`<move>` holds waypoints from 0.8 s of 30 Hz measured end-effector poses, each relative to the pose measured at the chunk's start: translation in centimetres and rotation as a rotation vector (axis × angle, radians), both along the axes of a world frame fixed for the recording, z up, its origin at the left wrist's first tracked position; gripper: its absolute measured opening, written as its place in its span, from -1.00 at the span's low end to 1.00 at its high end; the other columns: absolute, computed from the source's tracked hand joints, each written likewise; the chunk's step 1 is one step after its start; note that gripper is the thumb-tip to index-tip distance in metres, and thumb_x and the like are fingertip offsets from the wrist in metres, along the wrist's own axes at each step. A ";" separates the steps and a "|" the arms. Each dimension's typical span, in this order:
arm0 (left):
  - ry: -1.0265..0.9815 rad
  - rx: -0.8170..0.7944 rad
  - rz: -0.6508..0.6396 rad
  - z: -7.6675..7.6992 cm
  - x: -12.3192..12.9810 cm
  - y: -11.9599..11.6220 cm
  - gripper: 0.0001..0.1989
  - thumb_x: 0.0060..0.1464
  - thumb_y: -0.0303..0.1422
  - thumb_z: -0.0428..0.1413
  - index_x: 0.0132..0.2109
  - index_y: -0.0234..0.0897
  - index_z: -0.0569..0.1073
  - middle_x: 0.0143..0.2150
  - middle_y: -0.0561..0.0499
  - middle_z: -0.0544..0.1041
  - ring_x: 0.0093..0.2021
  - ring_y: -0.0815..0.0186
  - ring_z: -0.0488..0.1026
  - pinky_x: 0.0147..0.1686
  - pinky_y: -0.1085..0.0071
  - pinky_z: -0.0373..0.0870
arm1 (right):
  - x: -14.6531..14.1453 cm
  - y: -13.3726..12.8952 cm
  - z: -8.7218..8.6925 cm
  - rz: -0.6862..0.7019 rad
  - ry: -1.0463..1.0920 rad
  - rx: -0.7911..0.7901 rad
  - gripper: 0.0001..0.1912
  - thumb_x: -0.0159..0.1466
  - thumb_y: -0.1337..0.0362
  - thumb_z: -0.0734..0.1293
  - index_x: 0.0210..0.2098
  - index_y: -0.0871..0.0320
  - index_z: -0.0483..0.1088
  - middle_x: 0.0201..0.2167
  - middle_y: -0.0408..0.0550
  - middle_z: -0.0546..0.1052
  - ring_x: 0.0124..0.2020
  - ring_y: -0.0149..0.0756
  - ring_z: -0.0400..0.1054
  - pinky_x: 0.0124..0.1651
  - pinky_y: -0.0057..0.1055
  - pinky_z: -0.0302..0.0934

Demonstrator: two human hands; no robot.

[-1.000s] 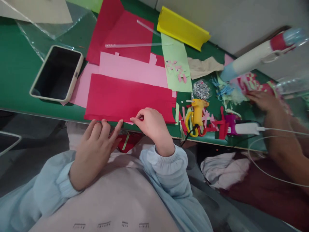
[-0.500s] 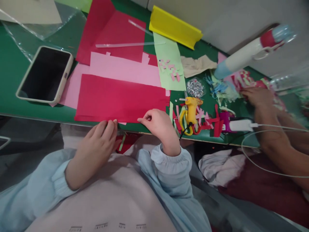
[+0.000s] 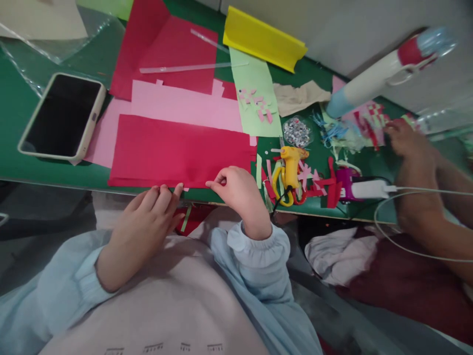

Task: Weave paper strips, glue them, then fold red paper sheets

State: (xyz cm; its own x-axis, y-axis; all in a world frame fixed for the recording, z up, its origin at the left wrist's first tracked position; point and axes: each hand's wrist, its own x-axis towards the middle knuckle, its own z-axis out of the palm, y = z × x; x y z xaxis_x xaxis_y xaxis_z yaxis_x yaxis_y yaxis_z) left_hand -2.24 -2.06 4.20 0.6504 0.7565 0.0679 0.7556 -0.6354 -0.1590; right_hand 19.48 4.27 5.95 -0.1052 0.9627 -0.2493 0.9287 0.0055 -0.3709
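Observation:
A red sheet of paper [image 3: 177, 150] lies in front of me with a narrow folded strip along its near edge. My right hand [image 3: 236, 190] pinches that edge between thumb and forefinger, right of the middle. Left of it, my left hand [image 3: 144, 227] rests its fingertips against the same edge, fingers stretched out and thumb apart below. Pink paper [image 3: 188, 103] sticks out from behind the red sheet, and a tiny pink bit shows at its near edge between my hands.
A phone [image 3: 62, 116] lies left. More red paper [image 3: 185, 44] is behind. To the right are a yellow glue gun [image 3: 291, 165], scissors [image 3: 278, 190], paper scraps, a dish of googly eyes [image 3: 296, 132] and a bottle [image 3: 377, 74]. A co-worker's hand [image 3: 401, 138] is at far right.
The view has shifted slightly. My right hand keeps its pinch, and the fingers of my left hand have spread a little at the edge. The co-worker's hand has moved right.

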 end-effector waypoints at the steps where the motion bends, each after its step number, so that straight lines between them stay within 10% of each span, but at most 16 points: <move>1: 0.014 -0.001 -0.005 0.1 0.1 0.1 -0.46 0.34 -0.28 -0.08 0.37 -0.41 0.22 0.00 -0.32 0.48 -0.05 0.01 0.44 -0.11 0.15 0.39 | 0.0 0.0 0.0 0.002 -0.001 0.003 -0.72 0.27 0.10 0.43 -0.47 0.15 0.50 -0.41 -0.05 0.56 -0.34 -0.28 0.40 -0.26 -0.35 0.13; 10: 0.068 -0.002 0.011 1.2 1.1 0.5 -0.47 0.34 -0.25 -0.06 0.41 -0.12 0.18 -0.24 -0.15 0.45 -0.26 0.07 0.42 -0.27 0.18 0.35 | 0.1 -0.4 -0.1 0.054 -0.018 0.032 -0.73 0.32 0.10 0.38 -0.40 0.16 0.51 -0.39 -0.05 0.53 -0.30 -0.26 0.38 -0.22 -0.34 0.11; 16: -0.088 -0.025 0.156 1.7 -0.9 1.0 -0.43 0.32 -0.23 -0.05 0.37 -0.41 0.22 0.10 -0.35 0.46 0.03 -0.09 0.43 -0.09 0.02 0.41 | 0.7 -2.4 -0.1 0.211 -0.041 0.230 -0.89 0.35 0.25 0.35 -0.23 0.13 0.51 -0.29 -0.06 0.50 -0.19 -0.24 0.33 -0.15 -0.34 0.12; 24: -0.429 0.057 0.106 -1.4 -4.9 0.5 -0.63 0.24 -0.41 0.03 0.16 -0.16 0.47 0.02 -0.01 0.60 0.05 0.12 0.48 0.06 0.08 0.42 | 0.6 -6.7 -2.7 0.240 -0.135 0.536 -0.69 0.44 0.39 0.18 -0.01 0.09 0.52 -0.18 0.01 0.57 -0.13 -0.25 0.37 -0.05 -0.29 0.22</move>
